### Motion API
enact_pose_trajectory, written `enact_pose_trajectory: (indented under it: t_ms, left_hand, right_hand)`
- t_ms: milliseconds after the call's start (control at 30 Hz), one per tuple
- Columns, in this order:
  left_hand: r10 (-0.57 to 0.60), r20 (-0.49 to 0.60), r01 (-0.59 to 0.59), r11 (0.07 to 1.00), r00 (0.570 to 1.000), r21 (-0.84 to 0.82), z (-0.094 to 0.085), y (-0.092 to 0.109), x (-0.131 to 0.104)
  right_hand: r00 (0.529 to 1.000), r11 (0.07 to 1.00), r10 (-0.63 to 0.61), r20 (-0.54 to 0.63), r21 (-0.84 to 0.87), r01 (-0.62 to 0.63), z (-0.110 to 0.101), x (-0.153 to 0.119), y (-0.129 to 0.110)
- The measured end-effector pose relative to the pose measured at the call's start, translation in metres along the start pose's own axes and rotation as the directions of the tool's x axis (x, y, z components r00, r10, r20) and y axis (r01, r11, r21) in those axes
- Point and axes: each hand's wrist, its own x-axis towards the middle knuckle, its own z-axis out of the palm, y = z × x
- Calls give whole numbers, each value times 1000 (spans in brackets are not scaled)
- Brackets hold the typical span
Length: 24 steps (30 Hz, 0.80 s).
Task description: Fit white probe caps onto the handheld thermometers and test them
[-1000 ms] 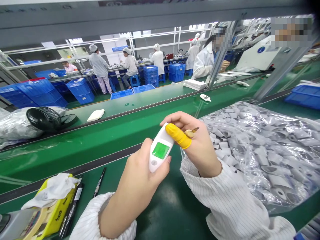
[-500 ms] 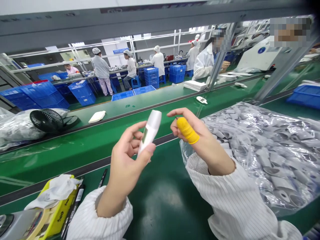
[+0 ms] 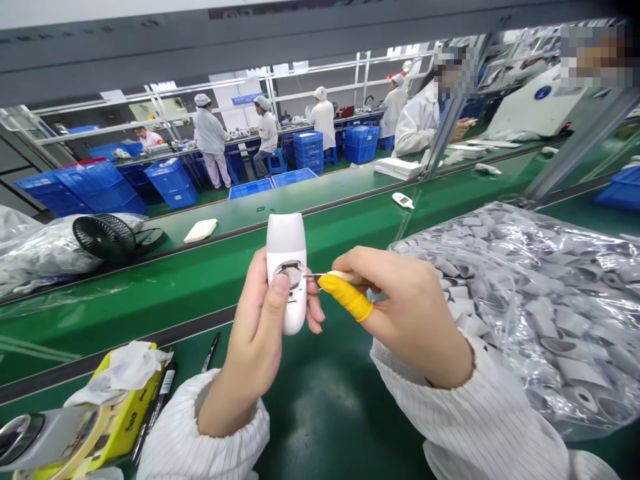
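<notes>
My left hand (image 3: 257, 327) is closed around a white handheld thermometer (image 3: 286, 239), held upright with its back towards me. Its round battery compartment (image 3: 295, 270) is uncovered, and a silvery disc shows inside, partly behind my thumb. From the right, my right hand (image 3: 407, 293) grips a thin tool with a pale handle (image 3: 345, 275) and a narrow metal tip. That tip meets the thermometer's edge beside the compartment; whether it goes inside I cannot tell. A yellow finger cot (image 3: 347, 298) covers my right thumb.
A clear bag of grey plastic shells (image 3: 545, 313) fills the right side. At lower left are a yellow tray (image 3: 135, 413) and a black pen (image 3: 211, 352). Another thermometer (image 3: 403, 200) lies on the green conveyor (image 3: 200, 283). Beyond stand a black fan (image 3: 105, 237) and several co-workers.
My left hand has turned the thermometer, so its back and battery compartment now face me. My right hand has come down and in, bringing the tool's tip to the thermometer.
</notes>
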Motion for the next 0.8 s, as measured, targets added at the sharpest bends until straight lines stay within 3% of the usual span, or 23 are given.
enact_pose_trajectory:
  t_ms: [167, 300, 433, 567, 667, 800]
  left_hand:
    - [68, -58, -51, 968, 996, 245, 0, -2, -1]
    - [-119, 24, 119, 993, 993, 17, -8, 5, 3]
    - [-247, 135, 273, 936, 959, -224, -13, 9, 10]
    - [-303, 147, 330, 920, 941, -212, -13, 6, 13]
    - [-340, 248, 389, 903, 907, -185, -13, 4, 12]
    - [-361, 332, 433, 884, 872, -176, -14, 2, 9]
  right_hand:
    - [994, 987, -68, -80, -151, 55, 6, -2, -2]
    - [999, 998, -41, -21, 53, 42, 13, -1, -1]
    - [998, 976, -57, -9, 212, 57, 14, 3, 2]
    - [969, 970, -225, -103, 73, 233, 13, 5, 6]
    - [932, 935, -354, -73, -29, 353, 12, 5, 10]
    - [915, 915, -403, -36, -44, 401, 10, 5, 15]
